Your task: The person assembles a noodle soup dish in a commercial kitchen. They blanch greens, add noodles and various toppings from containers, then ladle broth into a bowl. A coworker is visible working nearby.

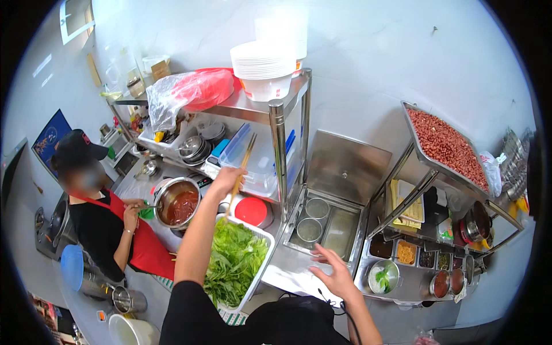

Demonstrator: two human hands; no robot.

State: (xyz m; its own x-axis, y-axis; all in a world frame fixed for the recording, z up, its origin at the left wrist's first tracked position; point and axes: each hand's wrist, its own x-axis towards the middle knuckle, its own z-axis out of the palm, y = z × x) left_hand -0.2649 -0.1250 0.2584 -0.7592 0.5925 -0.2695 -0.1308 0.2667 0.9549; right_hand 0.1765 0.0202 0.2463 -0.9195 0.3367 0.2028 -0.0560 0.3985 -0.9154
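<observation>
Chopsticks [249, 151]: at 12 o'clock of the leafy greens [236, 264], left hand's [228, 180] grip closed round them; loosening could, I judge, drop them. Right hand [335, 277]: greens' 3 o'clock, fingers spread, nothing held; an unwatched reach might knock the steel basin [357, 231] at its 12 o'clock.

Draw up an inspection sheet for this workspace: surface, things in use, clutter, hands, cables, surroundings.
Surface: steel counter, white sheet beside the basket.
Things in use: chopsticks slant down toward greens in the basket; contact unclear.
Clutter: bowls stacked beside a red bag on the upper shelf.
Hands: left hand grips the chopsticks; right hand is empty, fingers spread.
Cables: thin black cord by the right forearm.
Surroundings: co-worker in a red apron, near a sauce pot.
</observation>
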